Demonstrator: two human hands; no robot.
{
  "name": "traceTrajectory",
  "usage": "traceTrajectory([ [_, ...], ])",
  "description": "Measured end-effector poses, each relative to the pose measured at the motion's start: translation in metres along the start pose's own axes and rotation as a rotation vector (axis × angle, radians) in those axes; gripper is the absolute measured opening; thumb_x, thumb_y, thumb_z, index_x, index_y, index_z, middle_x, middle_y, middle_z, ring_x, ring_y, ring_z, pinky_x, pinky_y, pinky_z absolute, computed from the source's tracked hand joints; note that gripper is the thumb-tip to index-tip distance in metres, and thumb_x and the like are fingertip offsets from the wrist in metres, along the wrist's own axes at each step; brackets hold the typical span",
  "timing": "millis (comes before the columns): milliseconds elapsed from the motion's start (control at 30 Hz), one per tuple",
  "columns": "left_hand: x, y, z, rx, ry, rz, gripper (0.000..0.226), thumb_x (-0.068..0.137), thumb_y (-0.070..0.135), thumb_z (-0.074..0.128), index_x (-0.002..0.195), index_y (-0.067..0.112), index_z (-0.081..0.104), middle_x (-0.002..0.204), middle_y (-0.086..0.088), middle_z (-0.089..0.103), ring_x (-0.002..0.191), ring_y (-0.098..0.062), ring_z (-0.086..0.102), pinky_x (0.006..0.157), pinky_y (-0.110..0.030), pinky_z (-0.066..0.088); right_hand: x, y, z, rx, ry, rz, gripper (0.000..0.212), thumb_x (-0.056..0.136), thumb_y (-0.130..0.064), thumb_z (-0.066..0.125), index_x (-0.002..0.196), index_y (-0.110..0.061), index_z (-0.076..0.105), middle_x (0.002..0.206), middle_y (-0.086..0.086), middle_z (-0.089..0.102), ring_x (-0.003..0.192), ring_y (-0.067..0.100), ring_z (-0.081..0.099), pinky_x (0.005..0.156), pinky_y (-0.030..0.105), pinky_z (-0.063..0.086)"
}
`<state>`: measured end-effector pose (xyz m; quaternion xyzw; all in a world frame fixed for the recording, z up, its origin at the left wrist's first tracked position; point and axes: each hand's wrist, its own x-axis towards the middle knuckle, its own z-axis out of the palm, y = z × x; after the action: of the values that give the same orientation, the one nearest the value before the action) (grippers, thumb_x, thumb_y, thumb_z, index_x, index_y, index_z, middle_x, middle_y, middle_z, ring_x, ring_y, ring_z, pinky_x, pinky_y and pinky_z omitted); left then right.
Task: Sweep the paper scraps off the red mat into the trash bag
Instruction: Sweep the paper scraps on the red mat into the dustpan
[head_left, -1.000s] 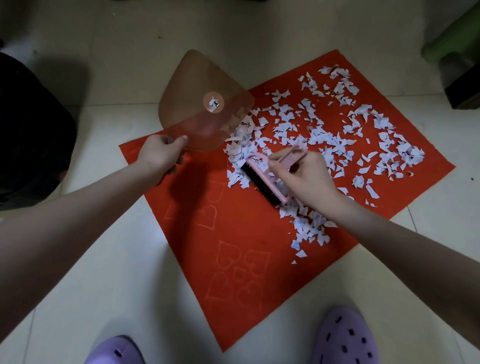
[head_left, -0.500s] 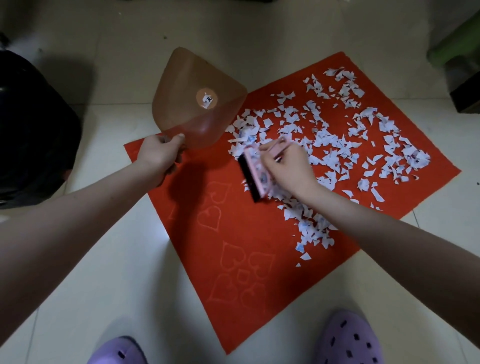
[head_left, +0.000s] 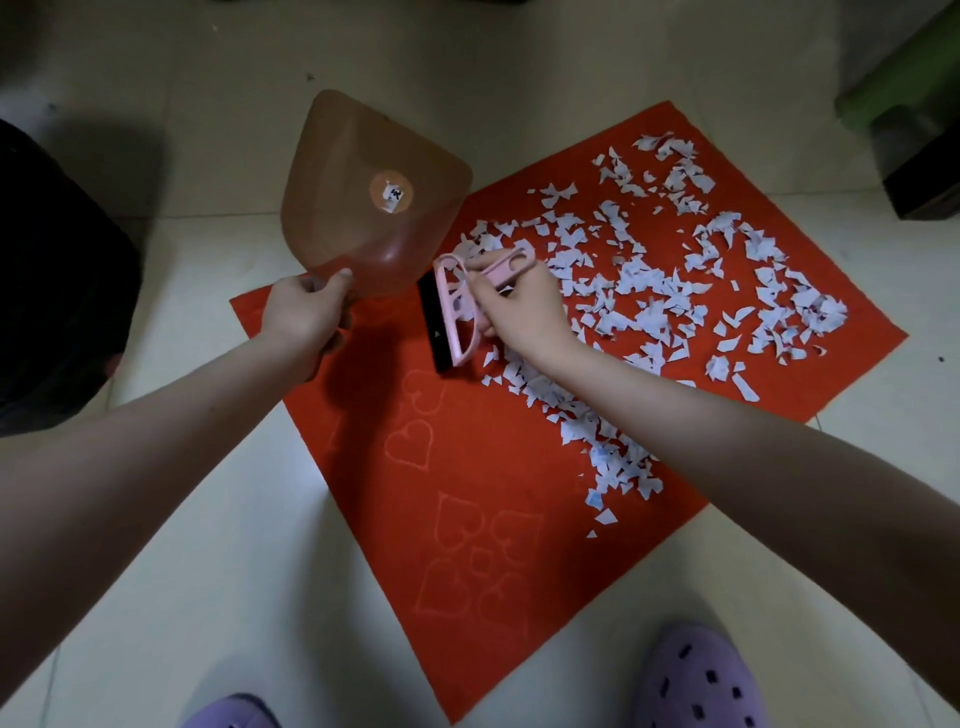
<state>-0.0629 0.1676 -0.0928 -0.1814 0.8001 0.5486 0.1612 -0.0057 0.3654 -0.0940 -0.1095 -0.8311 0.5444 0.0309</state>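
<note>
Black plastic at the far left edge is the trash bag (head_left: 57, 270), sitting on the pale floor (head_left: 156, 571) well apart from the mat and not yet part of the action. Next comes my left hand (head_left: 306, 317), closed around the narrow end of the translucent brown dustpan (head_left: 374, 197); over the last second I have lifted and tipped it a little, so its wide lip points away from me and hangs above the mat's left corner rather than lying flat on it. Nothing but one small scrap on its round label seems to be in it.

Then the red mat (head_left: 467, 493), bare on its near half. My right hand (head_left: 519, 306) is wrapped firmly on the handle of the pink brush (head_left: 457, 312), and that brush has travelled left: a second ago its dark bristles were in the middle of the pile, now they stand just beside the dustpan's rim at the left edge of the paper scraps (head_left: 675, 291). A few scraps came with it; most remain spread over the right half of the mat, with a trail running toward me under my forearm.

So I judge this stroke nearly finished but poorly caught, since the pan is off the mat. It should go down flat before I push again.
</note>
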Motion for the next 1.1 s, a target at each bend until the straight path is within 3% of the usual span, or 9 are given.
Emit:
traceTrajectory([
  [100,-0.002,0.002,0.000,-0.003,-0.001,-0.011,0.030,0.096,0.032,0.053,0.073,0.011,0.054,0.060,-0.007,0.049,0.026,-0.009,0.037,0.043,-0.026,0.031,0.004,0.004,-0.004,-0.075,-0.017,0.028,0.015,0.093,-0.011,0.055,0.090,-0.022,0.065,0.064,-0.004,0.064,0.056,0.019,0.064,0.052,0.036,0.054],
  [200,-0.003,0.004,0.000,-0.002,-0.006,-0.005,0.031,0.096,0.031,0.053,0.072,0.011,0.055,0.060,-0.007,0.049,0.026,-0.008,0.037,0.044,-0.027,0.031,0.003,0.009,-0.027,-0.133,0.077,0.064,0.015,0.094,-0.010,0.053,0.089,-0.019,0.064,0.069,-0.004,0.063,0.052,0.008,0.060,0.044,0.022,0.048],
  [400,-0.002,0.005,-0.001,0.015,-0.006,-0.011,0.031,0.096,0.032,0.052,0.073,0.012,0.056,0.061,-0.006,0.051,0.026,-0.007,0.038,0.042,-0.024,0.033,0.006,0.001,-0.058,0.002,0.267,0.037,0.014,0.091,-0.009,0.054,0.090,-0.007,0.069,0.074,0.011,0.068,0.062,0.024,0.068,0.053,0.041,0.057],
  [533,-0.001,0.007,-0.001,-0.007,0.002,-0.023,0.032,0.096,0.033,0.052,0.073,0.013,0.055,0.062,-0.005,0.051,0.027,-0.007,0.039,0.040,-0.023,0.032,0.025,-0.004,-0.030,0.068,0.223,0.029,0.010,0.092,-0.006,0.055,0.093,-0.007,0.065,0.073,-0.003,0.065,0.057,0.003,0.065,0.053,0.022,0.055],
  [600,0.000,0.008,0.000,-0.013,0.014,-0.031,0.032,0.096,0.034,0.052,0.072,0.013,0.054,0.061,-0.005,0.050,0.027,-0.009,0.039,0.035,-0.016,0.029,0.037,-0.003,-0.015,0.088,0.214,0.037,0.010,0.091,-0.007,0.056,0.091,-0.010,0.066,0.071,-0.001,0.066,0.058,0.006,0.066,0.056,0.028,0.057],
  [700,-0.001,0.010,0.003,-0.023,0.027,-0.040,0.035,0.096,0.035,0.050,0.069,0.012,0.050,0.061,-0.006,0.049,0.036,-0.015,0.041,0.031,-0.009,0.024,0.055,-0.001,0.004,0.087,0.219,0.061,0.012,0.089,-0.011,0.058,0.082,-0.015,0.067,0.070,0.009,0.070,0.062,0.023,0.070,0.060,0.050,0.058],
  [900,-0.001,0.011,0.009,-0.015,0.001,-0.056,0.036,0.096,0.035,0.050,0.068,0.014,0.049,0.060,-0.004,0.049,0.031,-0.012,0.040,0.032,-0.008,0.023,0.069,0.008,-0.001,0.057,0.214,0.167,0.020,0.091,-0.012,0.058,0.079,0.001,0.067,0.065,0.017,0.068,0.060,0.032,0.068,0.060,0.051,0.057],
  [1000,-0.003,0.013,0.012,-0.027,0.002,-0.049,0.034,0.097,0.032,0.050,0.068,0.014,0.049,0.061,-0.005,0.048,0.023,-0.007,0.036,0.030,-0.007,0.022,0.060,0.014,-0.026,-0.005,0.283,0.177,0.020,0.093,-0.011,0.057,0.074,-0.015,0.063,0.064,0.004,0.065,0.056,0.021,0.067,0.056,0.037,0.058],
  [1100,-0.004,0.013,0.012,-0.014,0.003,-0.052,0.034,0.097,0.032,0.050,0.068,0.014,0.050,0.062,-0.005,0.048,0.027,-0.009,0.039,0.029,-0.007,0.021,0.043,0.015,-0.055,-0.002,0.371,0.125,0.012,0.093,-0.009,0.054,0.090,-0.008,0.066,0.067,0.000,0.064,0.053,0.013,0.066,0.050,0.026,0.055],
])
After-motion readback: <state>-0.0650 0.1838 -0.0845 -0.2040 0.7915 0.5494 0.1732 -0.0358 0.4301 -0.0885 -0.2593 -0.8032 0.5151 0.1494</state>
